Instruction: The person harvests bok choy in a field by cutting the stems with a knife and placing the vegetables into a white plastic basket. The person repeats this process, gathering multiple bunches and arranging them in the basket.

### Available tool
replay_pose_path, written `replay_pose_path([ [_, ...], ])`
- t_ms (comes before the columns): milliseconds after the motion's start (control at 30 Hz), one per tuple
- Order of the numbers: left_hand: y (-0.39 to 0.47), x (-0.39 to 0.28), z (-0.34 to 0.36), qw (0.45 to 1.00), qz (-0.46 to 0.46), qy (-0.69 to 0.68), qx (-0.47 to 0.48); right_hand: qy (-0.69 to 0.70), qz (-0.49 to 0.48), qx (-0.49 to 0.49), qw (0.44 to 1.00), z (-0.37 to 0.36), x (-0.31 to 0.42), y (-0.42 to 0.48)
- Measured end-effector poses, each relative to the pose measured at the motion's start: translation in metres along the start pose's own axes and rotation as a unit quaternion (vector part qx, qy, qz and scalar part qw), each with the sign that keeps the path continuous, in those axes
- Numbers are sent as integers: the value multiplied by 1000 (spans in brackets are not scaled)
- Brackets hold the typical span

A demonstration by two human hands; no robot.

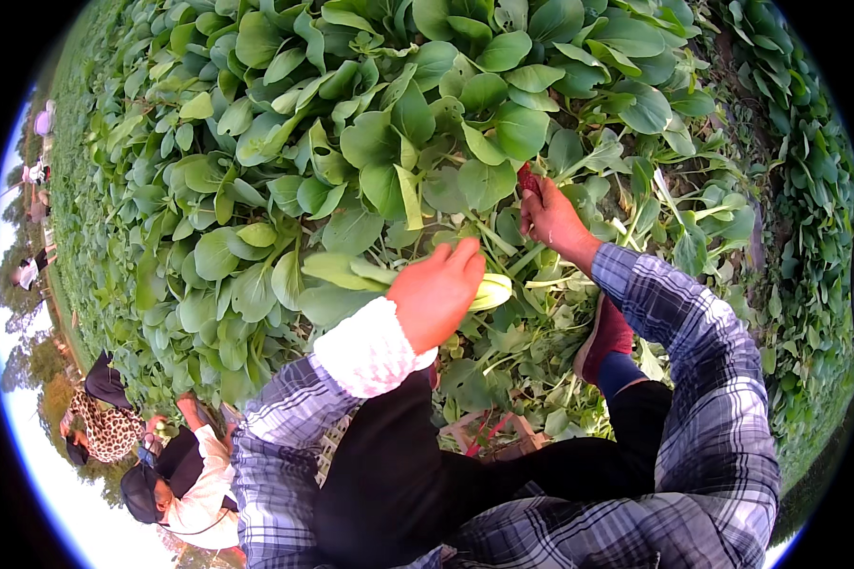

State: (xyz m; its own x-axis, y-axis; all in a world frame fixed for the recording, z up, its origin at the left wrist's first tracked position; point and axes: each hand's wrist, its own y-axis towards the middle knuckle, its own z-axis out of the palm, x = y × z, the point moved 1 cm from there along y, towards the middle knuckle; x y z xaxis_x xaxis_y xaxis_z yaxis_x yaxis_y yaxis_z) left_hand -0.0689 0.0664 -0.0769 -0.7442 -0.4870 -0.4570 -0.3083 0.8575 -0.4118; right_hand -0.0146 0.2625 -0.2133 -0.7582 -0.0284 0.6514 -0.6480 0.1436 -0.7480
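My left hand (438,291) is wrapped around a freshly picked head of bok choy (493,293). Its pale base points right, and its leaves spread out to the left, slightly blurred. Up and to the right, my right hand (559,220) grips a red handle (529,178) among the leaves. Foliage hides whatever extends from that handle. Dense growing bok choy plants (377,156) stand before both hands, some leaves holed. Below the right hand, cut stems and loose leaves (541,370) litter the ground.
My red shoe (603,341) rests among the loose leaves. Wooden pieces with a red strap (523,432) lie between my legs. At left crouch a person in a black cap (199,491) and another in a leopard-print top (103,427). A soil furrow (751,235) runs along the right.
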Motion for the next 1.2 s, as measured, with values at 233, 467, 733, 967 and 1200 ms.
replay_pose_path([
  [233,106,14,5,959,11,282,-41,242,-52,-113,962,15,-15,32],
  [467,94,65,-23,943,-39,305,-126,181,-58,26,981,20,0,-5],
  [733,76,77,-24,962,0,209,-178,85,-81,23,993,32,23,20],
  [967,69,80,-47,983,-120,-9,-141,-3,-75,11,997,43,11,49],
  [1200,70,116,-47,968,-125,-90,-197,47,-108,-62,991,70,18,48],
])
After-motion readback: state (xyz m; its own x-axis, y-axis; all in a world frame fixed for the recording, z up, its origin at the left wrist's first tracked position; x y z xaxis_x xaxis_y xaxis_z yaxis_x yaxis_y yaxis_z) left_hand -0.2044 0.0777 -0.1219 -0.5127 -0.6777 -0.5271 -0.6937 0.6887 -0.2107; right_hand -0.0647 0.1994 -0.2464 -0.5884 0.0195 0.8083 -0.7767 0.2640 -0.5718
